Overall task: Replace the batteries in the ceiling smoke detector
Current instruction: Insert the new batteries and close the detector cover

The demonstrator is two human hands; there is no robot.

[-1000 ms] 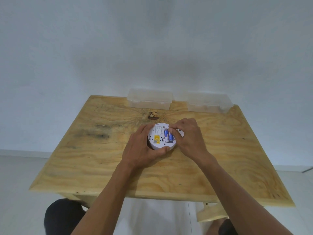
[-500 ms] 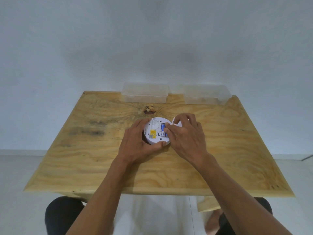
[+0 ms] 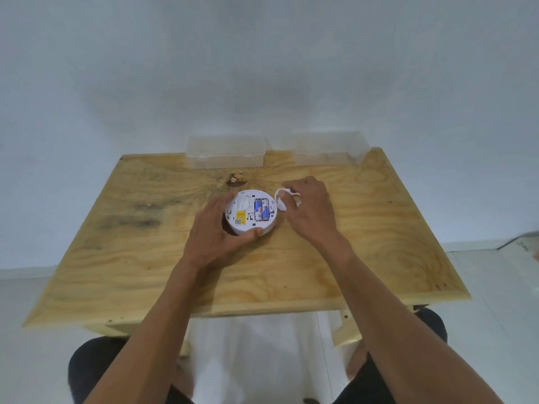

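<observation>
A round white smoke detector point(image 3: 243, 221) lies back side up in the middle of the wooden table point(image 3: 140, 258). Two blue batteries point(image 3: 261, 209) sit side by side in its open compartment, beside a yellow label. My left hand point(image 3: 217, 231) grips the detector's left and near rim. My right hand point(image 3: 309, 211) is just right of the detector, its fingers curled round a small white plastic piece point(image 3: 280, 199), mostly hidden under the hand.
Two clear plastic boxes point(image 3: 227, 154) point(image 3: 329, 151) stand at the table's far edge against the white wall. A dark knot marks the wood just behind the detector. My knees show below the table's near edge.
My right hand has moved off the battery compartment to the right, onto the white piece beside the detector. Both batteries now show fully. The left hand keeps its hold.
</observation>
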